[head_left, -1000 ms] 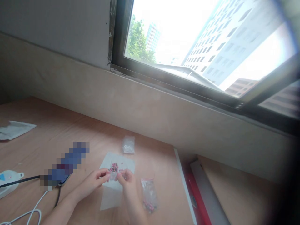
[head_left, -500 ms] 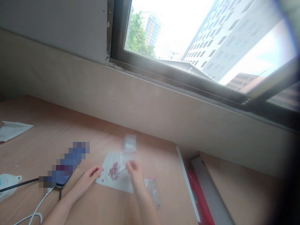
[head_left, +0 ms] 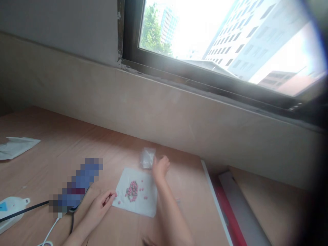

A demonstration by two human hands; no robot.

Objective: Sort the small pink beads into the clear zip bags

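A white paper sheet [head_left: 147,201] lies on the wooden table [head_left: 64,147] with a small heap of pink beads [head_left: 132,191] on it. My left hand [head_left: 101,205] rests at the sheet's left edge, fingers curled and pinching the paper. My right hand [head_left: 160,167] is stretched far forward, just right of a small clear plastic bag [head_left: 147,158] lying beyond the sheet. Its fingers are loosely curled beside the bag; whether they touch it is unclear.
A blurred-out phone [head_left: 77,184] with a black cable lies left of the sheet. A white charger block [head_left: 11,208] and white cable sit at the left edge, a crumpled white wrapper [head_left: 15,147] farther back. A red and white board [head_left: 230,212] lies right of the table, under the window.
My right hand has left the beads and reached forward to the clear bag beyond the sheet. The left hand dropped to the sheet's left edge. The camera shifted slightly.
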